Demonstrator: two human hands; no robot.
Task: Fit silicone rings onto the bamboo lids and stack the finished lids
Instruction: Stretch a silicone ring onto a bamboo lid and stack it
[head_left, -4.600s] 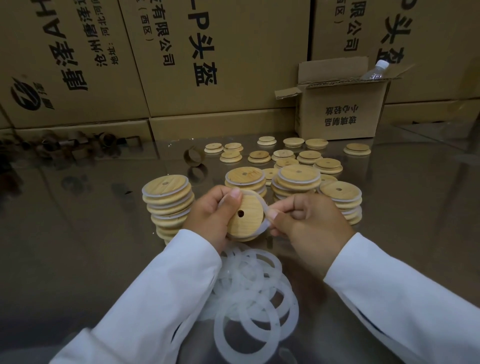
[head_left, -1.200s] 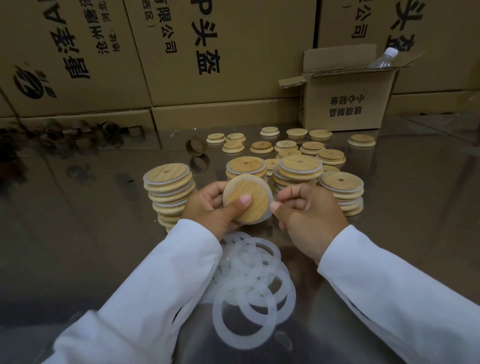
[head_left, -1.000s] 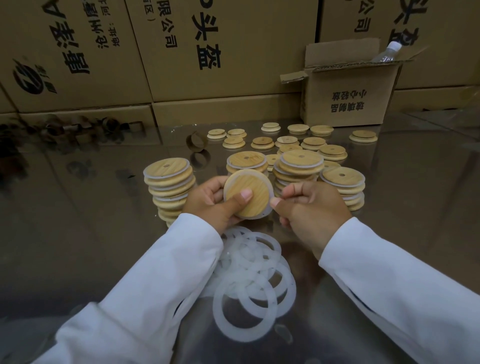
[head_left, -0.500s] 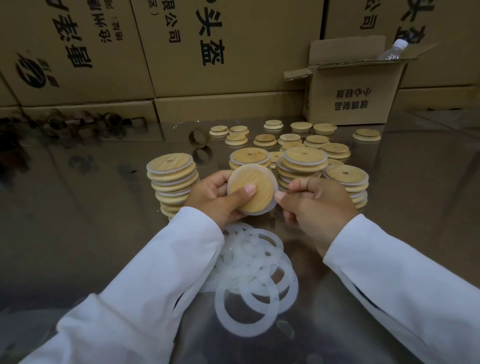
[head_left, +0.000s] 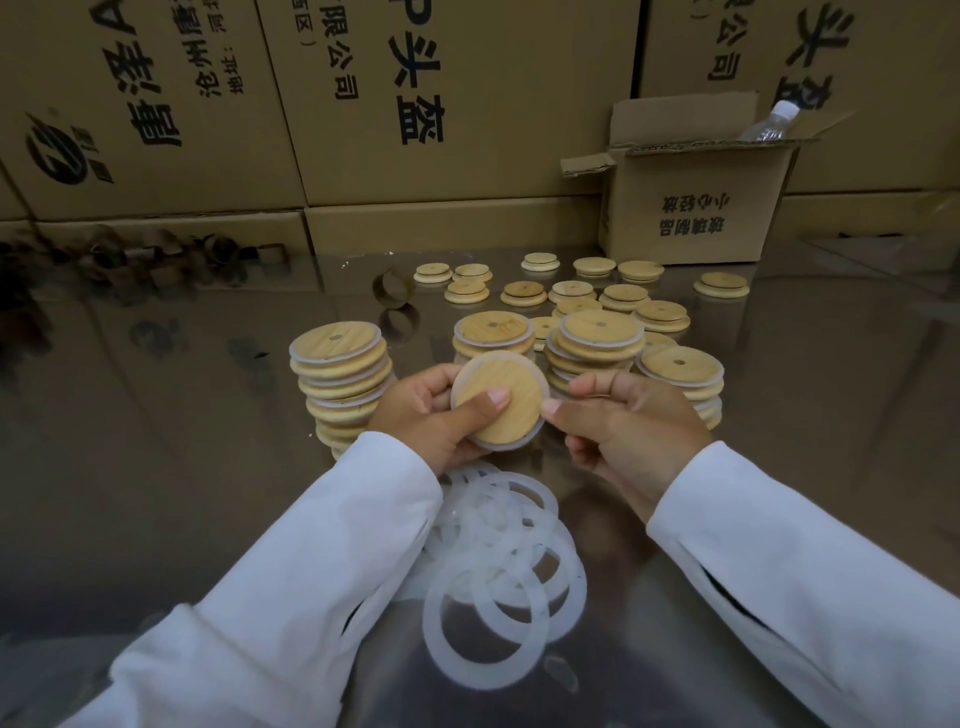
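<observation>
**Ring seated, lid ready for a stack**

A few seconds back the silicone ring (head_left: 522, 443) was only half on: it hung in a loop off the bamboo lid (head_left: 506, 402) while the right hand (head_left: 628, 431) stretched it round, and the side with the hole faced the camera. Now the lid shows its plain face and the white ring runs evenly round the whole visible rim. Over the last second the pose has barely altered, so I judge the fitting done or down to a final press. What remains for this piece is to set it on a stack.

Both hands are together on the lid, held up above the tabletop (head_left: 182, 441). The left hand (head_left: 426, 410) grips it with the thumb across the face and the fingers behind. The right hand pinches the right edge between thumb and forefinger.

Loose rings (head_left: 483, 675) lie in an overlapping pile just below the wrists. Finished stacks stand beyond the hands: one on the left (head_left: 337, 364), three more behind and to the right (head_left: 597, 338). Bare lids (head_left: 571, 291) are scattered further back.

The tabletop is dark and glossy, mirroring the large printed cartons (head_left: 467, 104) that wall it in. A small open box (head_left: 691, 208) holds a plastic bottle (head_left: 774, 122)
</observation>
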